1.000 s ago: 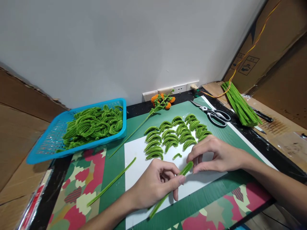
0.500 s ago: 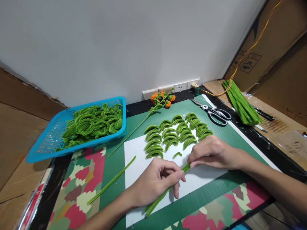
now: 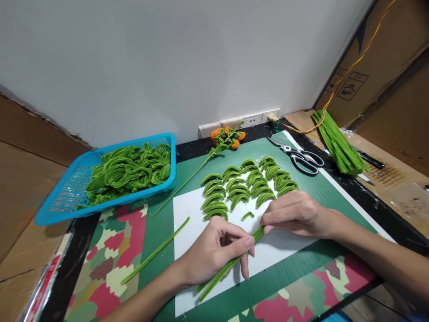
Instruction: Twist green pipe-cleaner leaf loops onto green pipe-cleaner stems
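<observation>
Between my two hands runs a small bunch of green pipe cleaners (image 3: 219, 275), slanting down to the left over the white sheet (image 3: 187, 250). My left hand (image 3: 223, 250) pinches the bunch near its middle between thumb and fingers. At its upper end, the fingertips of my right hand (image 3: 291, 214) are closed on it. Just beyond lie rows of curved green pipe-cleaner pieces (image 3: 237, 188) on the sheet. A short bent green piece (image 3: 248, 215) sits apart from the rows. One long single pipe cleaner (image 3: 156, 250) lies left of my left hand.
A blue basket (image 3: 172, 179) of bent green pieces stands at the left. An orange pipe-cleaner flower (image 3: 223, 143) with a long stem lies behind the sheet. Scissors (image 3: 298, 156) rest at the right, near a bundle of straight green pipe cleaners (image 3: 338, 143) and a yellow cord (image 3: 355, 62).
My left hand has slid slightly down and left along the bunch, and more of it shows between my hands. The right hand stays nearly in place.
</observation>
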`<action>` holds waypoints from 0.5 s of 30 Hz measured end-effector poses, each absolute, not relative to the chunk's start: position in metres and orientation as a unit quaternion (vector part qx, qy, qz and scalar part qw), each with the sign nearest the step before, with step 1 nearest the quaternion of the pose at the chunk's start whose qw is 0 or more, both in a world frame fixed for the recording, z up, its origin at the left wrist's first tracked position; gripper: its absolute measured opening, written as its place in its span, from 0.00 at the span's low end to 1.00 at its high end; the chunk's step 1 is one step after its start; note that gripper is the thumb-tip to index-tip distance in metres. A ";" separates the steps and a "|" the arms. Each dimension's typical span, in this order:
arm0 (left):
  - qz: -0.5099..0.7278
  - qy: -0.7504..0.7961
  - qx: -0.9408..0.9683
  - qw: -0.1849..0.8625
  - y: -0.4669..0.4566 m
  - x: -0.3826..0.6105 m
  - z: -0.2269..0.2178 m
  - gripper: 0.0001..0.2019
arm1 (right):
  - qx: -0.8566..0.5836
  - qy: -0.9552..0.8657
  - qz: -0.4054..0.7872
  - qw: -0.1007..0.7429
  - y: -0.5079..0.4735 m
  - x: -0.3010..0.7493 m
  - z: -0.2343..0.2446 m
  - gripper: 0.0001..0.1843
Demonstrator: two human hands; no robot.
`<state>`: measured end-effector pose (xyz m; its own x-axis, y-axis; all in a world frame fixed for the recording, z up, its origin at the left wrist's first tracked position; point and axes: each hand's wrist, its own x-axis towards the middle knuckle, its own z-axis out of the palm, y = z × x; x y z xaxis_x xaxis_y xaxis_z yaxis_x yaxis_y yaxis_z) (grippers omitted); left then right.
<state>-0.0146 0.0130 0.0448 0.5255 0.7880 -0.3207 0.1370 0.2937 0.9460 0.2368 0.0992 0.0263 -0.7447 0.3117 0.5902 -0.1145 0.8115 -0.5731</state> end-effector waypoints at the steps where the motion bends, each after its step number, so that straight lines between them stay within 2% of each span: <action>1: 0.238 0.424 0.545 0.683 0.013 -0.015 0.045 0.27 | -0.054 -0.884 0.296 0.358 0.099 0.236 0.026 0.10; 8: 0.249 0.420 0.501 0.714 0.015 -0.017 0.045 0.23 | -0.068 -0.889 0.263 0.368 0.097 0.237 0.026 0.11; 15: 0.290 0.414 0.472 0.722 0.016 -0.016 0.041 0.22 | -0.070 -0.887 0.180 0.419 0.092 0.236 0.022 0.14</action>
<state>-0.0156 0.0158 0.0411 0.4892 0.8096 -0.3242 -0.0279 0.3861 0.9220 0.2356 0.0922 0.0223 -0.6396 0.2742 0.7182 -0.0266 0.9257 -0.3772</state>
